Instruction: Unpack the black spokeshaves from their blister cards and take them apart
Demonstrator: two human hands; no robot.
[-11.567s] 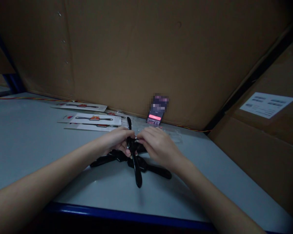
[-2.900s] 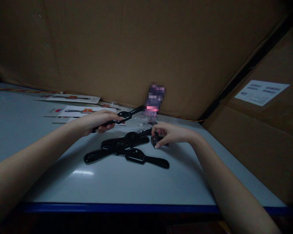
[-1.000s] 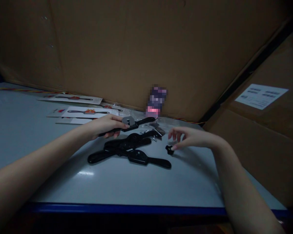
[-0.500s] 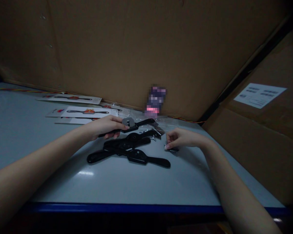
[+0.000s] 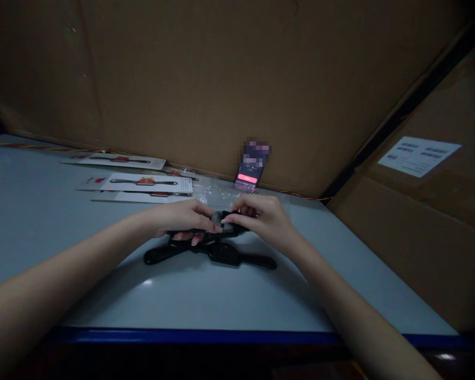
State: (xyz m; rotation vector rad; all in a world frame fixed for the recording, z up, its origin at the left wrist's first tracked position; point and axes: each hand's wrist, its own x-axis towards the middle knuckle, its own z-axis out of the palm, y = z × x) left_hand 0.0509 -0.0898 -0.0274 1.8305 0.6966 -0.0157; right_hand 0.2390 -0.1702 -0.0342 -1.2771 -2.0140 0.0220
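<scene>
My left hand point(image 5: 182, 217) grips a black spokeshave by one handle, its grey blade point(image 5: 216, 217) showing beyond the fingertips. Pinched at the same spot, my right hand point(image 5: 263, 215) brings a small dark metal piece point(image 5: 234, 217) against the spokeshave's middle; the fingers partly hide it. Beneath both hands, more black spokeshaves lie crossed in a pile on the table. The front spokeshave point(image 5: 224, 254) of that pile shows its body and right handle plainly. Those behind it are largely covered by my hands.
Printed cards point(image 5: 144, 182) picturing spokeshaves lie at the back left, with clear plastic packaging point(image 5: 211, 196) beside them. A phone point(image 5: 248, 174) leans on the cardboard wall point(image 5: 174, 95). At right stands a cardboard panel with a white label point(image 5: 419, 156). A blue edge point(image 5: 190, 336) borders the table's front.
My right hand has lifted the small dark piece off the table at right and moved left to the held spokeshave. My left hand has lowered slightly and shifted right.
</scene>
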